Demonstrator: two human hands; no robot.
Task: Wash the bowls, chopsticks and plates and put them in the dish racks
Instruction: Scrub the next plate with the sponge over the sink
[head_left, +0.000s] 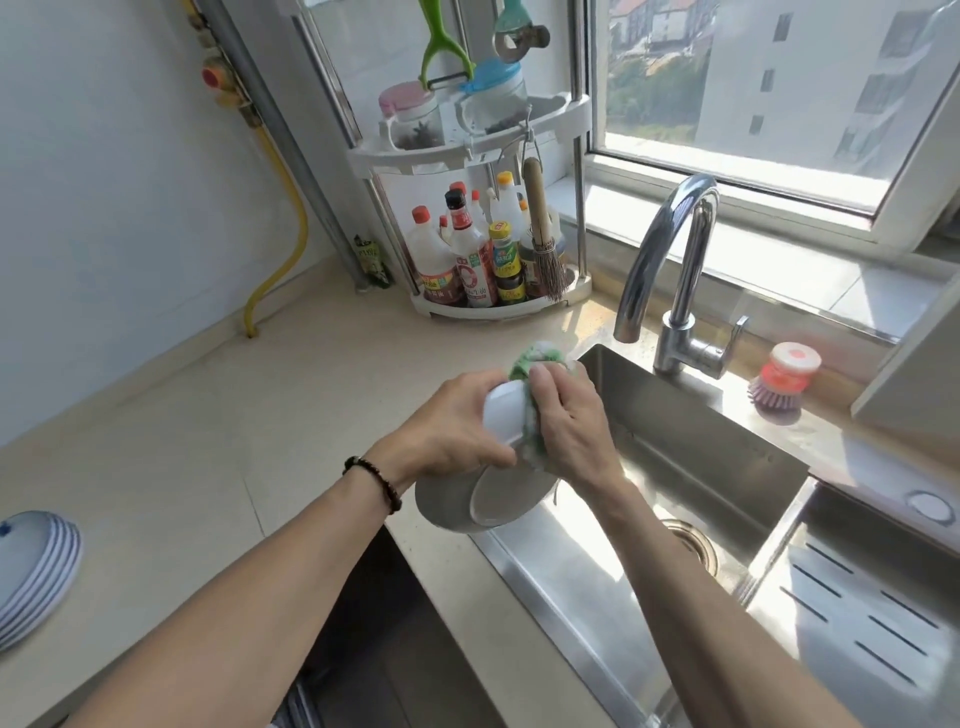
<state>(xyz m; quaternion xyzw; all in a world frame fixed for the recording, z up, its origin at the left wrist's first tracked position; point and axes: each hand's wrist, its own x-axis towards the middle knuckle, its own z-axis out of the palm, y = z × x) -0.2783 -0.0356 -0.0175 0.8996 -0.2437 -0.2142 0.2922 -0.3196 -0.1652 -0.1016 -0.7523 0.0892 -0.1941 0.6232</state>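
Green sponge (527, 364) is being pressed by the right hand (571, 415) against the white bowl (501, 415) gripped in the left hand (447, 431) over the sink (701, 457) edge; soapy grip risks dropping it onto stacked bowls (483, 506).

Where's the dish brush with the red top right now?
In the head view, the dish brush stands at the right, on the counter behind the sink, just right of the tap.
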